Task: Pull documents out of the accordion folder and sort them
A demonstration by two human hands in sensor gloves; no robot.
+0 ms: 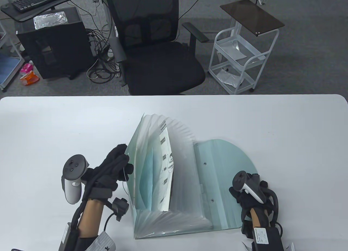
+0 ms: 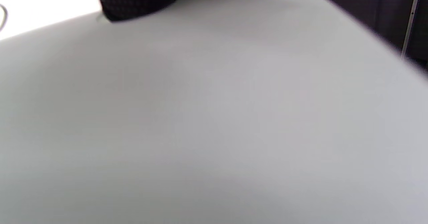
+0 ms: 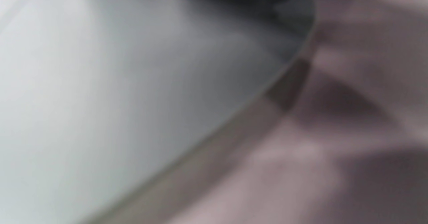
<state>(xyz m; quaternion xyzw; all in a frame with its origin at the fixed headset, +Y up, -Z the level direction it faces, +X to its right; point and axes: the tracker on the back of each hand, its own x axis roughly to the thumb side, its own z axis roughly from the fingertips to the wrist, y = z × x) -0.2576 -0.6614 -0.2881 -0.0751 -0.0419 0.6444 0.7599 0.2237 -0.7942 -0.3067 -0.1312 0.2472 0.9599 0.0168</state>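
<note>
Translucent green plastic accordion folder [image 1: 168,177] stands fanned open near the desk's [image 1: 54,120] front edge, printed white document [image 1: 166,164] upright in a middle pocket. Your left hand [image 1: 108,172] fingers grip its front panel; your right hand [image 1: 251,192] rests on its flap, finger state unclear. Wrist views are blurred.

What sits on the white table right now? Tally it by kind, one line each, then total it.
Accordion folder, fanned open with its flap lying flat: 1
Printed document standing in the folder's pockets: 1 plainly visible; others cannot be told apart
Gloved hands: 2, left hand at the folder's left edge, right hand on the flap
Total: 4
</note>
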